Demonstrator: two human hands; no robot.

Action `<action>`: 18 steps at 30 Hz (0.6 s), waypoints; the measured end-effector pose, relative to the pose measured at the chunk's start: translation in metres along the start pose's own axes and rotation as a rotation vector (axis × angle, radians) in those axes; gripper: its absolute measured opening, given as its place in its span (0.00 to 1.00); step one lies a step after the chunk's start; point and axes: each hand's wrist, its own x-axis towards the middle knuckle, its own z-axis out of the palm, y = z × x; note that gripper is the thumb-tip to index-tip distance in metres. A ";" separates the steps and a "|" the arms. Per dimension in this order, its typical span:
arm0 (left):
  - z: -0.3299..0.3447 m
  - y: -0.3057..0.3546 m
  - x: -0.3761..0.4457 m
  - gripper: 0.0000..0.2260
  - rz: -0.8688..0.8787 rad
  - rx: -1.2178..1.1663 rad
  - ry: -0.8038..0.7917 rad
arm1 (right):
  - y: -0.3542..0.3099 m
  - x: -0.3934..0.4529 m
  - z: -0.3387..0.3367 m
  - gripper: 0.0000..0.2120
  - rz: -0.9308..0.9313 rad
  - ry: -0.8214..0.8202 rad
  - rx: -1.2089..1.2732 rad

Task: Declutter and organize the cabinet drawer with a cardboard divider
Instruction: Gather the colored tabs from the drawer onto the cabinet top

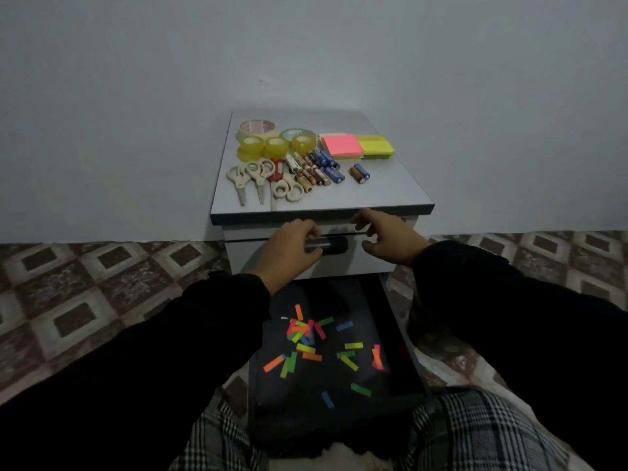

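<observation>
On the cabinet worktop [390, 185] I log tape rolls [275, 141], cream scissors [261, 176], loose batteries [316, 169] and sticky-note pads [356, 146]. My left hand [292, 246] is clenched around the upper drawer's dark handle [334, 245]; my right hand [384, 232] hangs released beside it, fingers spread. The lower drawer [404, 334] stands pulled out, holding scattered coloured paper strips [316, 341].

Sleeves: long, plain black, loose-fitting, reaching to both wrists.
Left hand [293, 247]: bare, no glove, ring or watch visible.
Right hand [387, 234]: bare, likewise unadorned.
Trousers [482, 433]: black-and-white plaid check, seen over both knees at the bottom edge.
</observation>
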 end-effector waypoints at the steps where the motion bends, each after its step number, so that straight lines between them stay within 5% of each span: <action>1: 0.004 -0.003 -0.006 0.11 -0.008 -0.014 -0.011 | 0.002 -0.004 0.005 0.20 0.003 -0.010 0.001; 18: 0.093 -0.070 -0.095 0.14 -0.140 -0.075 -0.228 | 0.043 -0.043 0.114 0.21 0.121 -0.197 0.035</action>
